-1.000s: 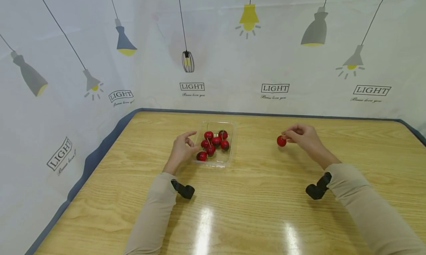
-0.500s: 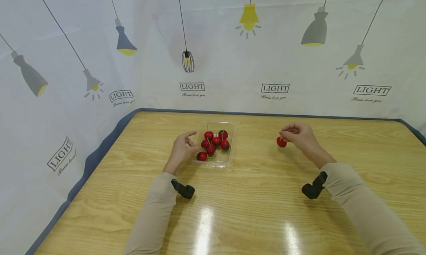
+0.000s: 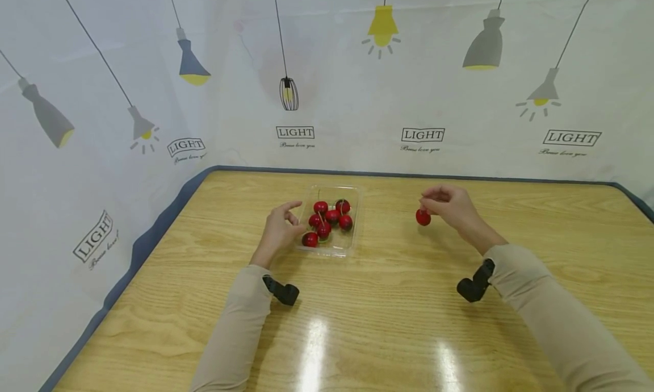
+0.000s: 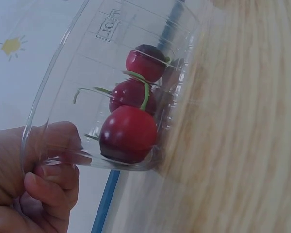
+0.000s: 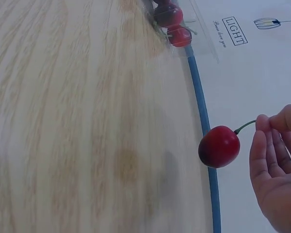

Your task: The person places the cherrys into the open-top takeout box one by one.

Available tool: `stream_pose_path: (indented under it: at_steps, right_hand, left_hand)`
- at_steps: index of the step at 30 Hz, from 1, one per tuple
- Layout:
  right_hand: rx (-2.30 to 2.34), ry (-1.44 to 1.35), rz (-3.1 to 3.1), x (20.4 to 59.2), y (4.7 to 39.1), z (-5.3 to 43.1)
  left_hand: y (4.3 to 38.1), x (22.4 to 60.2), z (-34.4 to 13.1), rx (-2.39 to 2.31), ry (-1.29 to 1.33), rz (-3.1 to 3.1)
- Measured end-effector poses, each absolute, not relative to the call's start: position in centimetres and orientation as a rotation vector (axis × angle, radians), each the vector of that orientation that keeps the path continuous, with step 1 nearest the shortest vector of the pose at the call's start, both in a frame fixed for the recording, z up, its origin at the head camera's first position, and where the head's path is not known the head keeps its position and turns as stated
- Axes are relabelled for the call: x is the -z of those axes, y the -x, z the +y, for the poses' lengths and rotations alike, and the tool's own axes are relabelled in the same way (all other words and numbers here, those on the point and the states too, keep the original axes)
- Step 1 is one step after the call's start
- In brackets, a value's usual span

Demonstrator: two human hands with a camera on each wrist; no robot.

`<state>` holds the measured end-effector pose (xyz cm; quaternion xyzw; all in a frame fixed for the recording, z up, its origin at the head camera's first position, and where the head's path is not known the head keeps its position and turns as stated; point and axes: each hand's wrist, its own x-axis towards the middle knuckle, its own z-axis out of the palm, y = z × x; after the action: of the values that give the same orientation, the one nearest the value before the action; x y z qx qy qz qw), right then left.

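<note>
In the head view, a clear plastic container (image 3: pixel 356 233) holds several dark red cherries (image 3: pixel 332 217), some with green stems. My left hand (image 3: pixel 278 230) grips the container's left side, its fingers curled at the rim. Through the transparent wall in the left wrist view, part of that hand (image 4: pixel 48 165) shows beside the cherries (image 4: pixel 128 133). To the right of the container, my right hand (image 3: pixel 449 207) pinches a single cherry (image 3: pixel 423 217) by its stem. The right wrist view shows this cherry (image 5: pixel 219 146) hanging apart from the table, its green stem between thumb and fingertips.
A light wood table (image 3: pixel 388 301) lies under both hands, with a blue band (image 3: pixel 409 178) along its back edge. Behind it stands a white backdrop (image 3: pixel 347 85) printed with lamps. Each wrist carries a black camera (image 3: pixel 474 288).
My right hand has moved left, toward the container, with the cherry hanging from its fingers. The left hand and the container have stayed in place.
</note>
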<state>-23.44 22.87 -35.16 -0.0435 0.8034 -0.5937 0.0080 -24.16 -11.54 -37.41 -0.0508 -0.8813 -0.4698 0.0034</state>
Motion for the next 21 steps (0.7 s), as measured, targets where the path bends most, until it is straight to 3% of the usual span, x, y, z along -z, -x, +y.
stream_pose_path:
  at_steps: [21]
  right_hand:
    - [1.844,0.281,2.473,33.7,24.1,19.5]
  left_hand:
    - [24.2,37.4,-11.6,1.472,0.168,-2.757]
